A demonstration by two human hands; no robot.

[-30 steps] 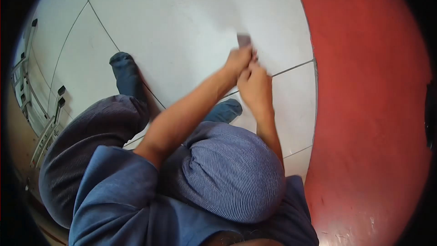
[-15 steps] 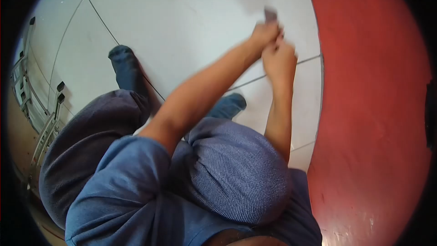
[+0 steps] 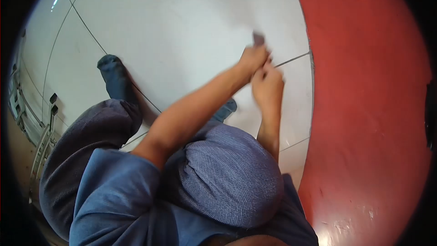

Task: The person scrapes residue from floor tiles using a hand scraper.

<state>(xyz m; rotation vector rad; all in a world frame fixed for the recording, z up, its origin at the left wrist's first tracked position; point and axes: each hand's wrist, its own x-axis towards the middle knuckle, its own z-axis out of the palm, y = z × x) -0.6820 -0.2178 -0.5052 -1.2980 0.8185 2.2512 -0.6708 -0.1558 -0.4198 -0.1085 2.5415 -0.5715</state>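
Note:
My left hand [image 3: 253,59] is closed around a small dark flat object [image 3: 258,39] whose end sticks out above the fingers; it is blurred and I cannot tell what it is. My right hand [image 3: 267,85] is just below and to the right, its fingers curled and touching the left hand. Whether it also grips the object is hidden. Both hands are held out over the white tiled floor [image 3: 182,23], above my knees.
A red wall [image 3: 368,109] curves down the right side. My knees in grey-blue trousers [image 3: 227,173] and feet in dark blue socks [image 3: 114,77] are below the hands. Metal frames [image 3: 41,132] stand at the far left edge.
Both hands rose up and to the right with the dark object half a second ago, then came back down and slightly left. They have stayed together throughout.

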